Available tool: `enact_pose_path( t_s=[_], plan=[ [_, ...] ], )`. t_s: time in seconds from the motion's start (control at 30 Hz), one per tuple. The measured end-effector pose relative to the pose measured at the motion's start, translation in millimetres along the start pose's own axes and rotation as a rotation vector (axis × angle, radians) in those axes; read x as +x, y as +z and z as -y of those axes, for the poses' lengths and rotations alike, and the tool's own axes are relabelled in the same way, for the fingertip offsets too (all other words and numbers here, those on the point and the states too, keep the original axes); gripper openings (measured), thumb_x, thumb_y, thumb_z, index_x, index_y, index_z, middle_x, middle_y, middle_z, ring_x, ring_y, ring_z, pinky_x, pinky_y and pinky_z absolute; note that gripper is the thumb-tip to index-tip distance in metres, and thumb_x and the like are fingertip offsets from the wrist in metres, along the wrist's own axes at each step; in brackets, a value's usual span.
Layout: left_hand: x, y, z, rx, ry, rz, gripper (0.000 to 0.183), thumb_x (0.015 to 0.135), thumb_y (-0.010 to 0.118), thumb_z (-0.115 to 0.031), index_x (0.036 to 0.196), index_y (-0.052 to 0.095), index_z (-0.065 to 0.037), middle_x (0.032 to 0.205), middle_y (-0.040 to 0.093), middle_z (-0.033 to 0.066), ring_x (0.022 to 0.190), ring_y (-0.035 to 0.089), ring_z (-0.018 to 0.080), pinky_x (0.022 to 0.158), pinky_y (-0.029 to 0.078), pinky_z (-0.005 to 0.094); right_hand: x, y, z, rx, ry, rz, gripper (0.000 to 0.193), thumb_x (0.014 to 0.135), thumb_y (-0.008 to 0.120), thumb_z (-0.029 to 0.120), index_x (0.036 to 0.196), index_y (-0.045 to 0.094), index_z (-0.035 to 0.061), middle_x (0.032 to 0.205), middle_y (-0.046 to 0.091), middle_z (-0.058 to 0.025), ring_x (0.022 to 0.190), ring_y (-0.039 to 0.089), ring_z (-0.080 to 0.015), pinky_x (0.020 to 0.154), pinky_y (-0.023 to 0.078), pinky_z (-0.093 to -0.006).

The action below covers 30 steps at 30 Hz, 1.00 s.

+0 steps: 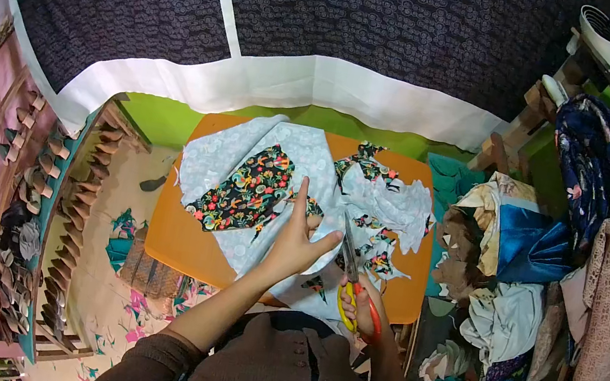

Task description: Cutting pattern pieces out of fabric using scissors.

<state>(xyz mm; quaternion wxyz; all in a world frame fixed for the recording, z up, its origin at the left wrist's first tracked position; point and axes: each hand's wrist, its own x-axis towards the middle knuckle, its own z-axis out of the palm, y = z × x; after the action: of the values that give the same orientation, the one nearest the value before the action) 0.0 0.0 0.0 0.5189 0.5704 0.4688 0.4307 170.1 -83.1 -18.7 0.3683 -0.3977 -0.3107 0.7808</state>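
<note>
My right hand grips a pair of scissors with red and yellow handles. Their blades point away from me, over the cloth at the right of the table. To their left, my left hand lies over the cloth, its index finger stretched forward and its thumb spread toward the blades; the other fingers are partly hidden. Beneath it spreads a large floral cloth, mostly pale side up, with a black, brightly flowered part turned up at left. Beyond the blades lie ragged pieces of the same cloth.
The cloth rests on an orange table with rounded corners. Piled fabrics crowd the right side. At left stands a rack of shoe forms. Scraps litter the floor. A dark patterned curtain hangs beyond the table.
</note>
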Motion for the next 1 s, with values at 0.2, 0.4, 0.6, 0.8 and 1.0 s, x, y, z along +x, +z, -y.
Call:
enact_pose_path(
  t_s=[0.2, 0.4, 0.6, 0.8, 1.0],
  plan=[
    [2, 3, 8, -0.041, 0.117, -0.063, 0.090, 0.072, 0.063, -0.013, 0.132, -0.003, -0.002, 0.055, 0.047, 0.0005, 0.048, 0.036, 0.0073, 0.048, 0.031, 0.0205, 4, 1, -12, -0.156, -0.183, 0.100, 0.064, 0.073, 0.042, 0.064, 0.100, 0.036, 0.0060, 0.073, 0.035, 0.0007, 0.057, 0.033, -0.0046, 0.048, 0.029, -0.0156],
    [-2, 1, -10, 0.099, 0.097, -0.084, 0.093, 0.069, 0.066, -0.011, 0.133, -0.001, -0.005, 0.052, 0.044, 0.0009, 0.047, 0.039, 0.0093, 0.049, 0.035, 0.0221, 6, -6, -22, -0.410, -0.302, 0.010, 0.067, 0.076, 0.035, 0.063, 0.107, 0.038, 0.0032, 0.074, 0.040, -0.0006, 0.059, 0.037, -0.0069, 0.052, 0.032, -0.0204],
    [-5, -2, -10, 0.254, 0.013, -0.026, 0.096, 0.068, 0.067, -0.009, 0.134, -0.003, -0.009, 0.053, 0.043, -0.0009, 0.052, 0.041, 0.0067, 0.054, 0.036, 0.0192, 8, -7, -19, -0.457, -0.257, -0.032, 0.068, 0.076, 0.035, 0.065, 0.106, 0.038, 0.0035, 0.075, 0.042, -0.0007, 0.061, 0.038, -0.0074, 0.053, 0.033, -0.0207],
    [-2, -5, -10, 0.251, 0.028, -0.012, 0.098, 0.068, 0.068, -0.009, 0.134, -0.005, -0.009, 0.051, 0.038, -0.0020, 0.049, 0.036, 0.0070, 0.052, 0.034, 0.0199, -1, 4, -1, -0.267, -0.160, 0.029, 0.065, 0.071, 0.046, 0.065, 0.099, 0.036, 0.0069, 0.073, 0.032, 0.0017, 0.057, 0.029, -0.0033, 0.048, 0.024, -0.0141],
    [0, -7, -12, 0.211, 0.040, 0.020, 0.098, 0.069, 0.067, -0.008, 0.134, -0.006, -0.009, 0.051, 0.039, -0.0018, 0.050, 0.038, 0.0067, 0.053, 0.035, 0.0206, -2, 8, 1, -0.041, 0.003, -0.047, 0.067, 0.068, 0.046, 0.067, 0.095, 0.039, 0.0064, 0.068, 0.034, 0.0023, 0.051, 0.030, -0.0023, 0.043, 0.024, -0.0138]
  ],
)
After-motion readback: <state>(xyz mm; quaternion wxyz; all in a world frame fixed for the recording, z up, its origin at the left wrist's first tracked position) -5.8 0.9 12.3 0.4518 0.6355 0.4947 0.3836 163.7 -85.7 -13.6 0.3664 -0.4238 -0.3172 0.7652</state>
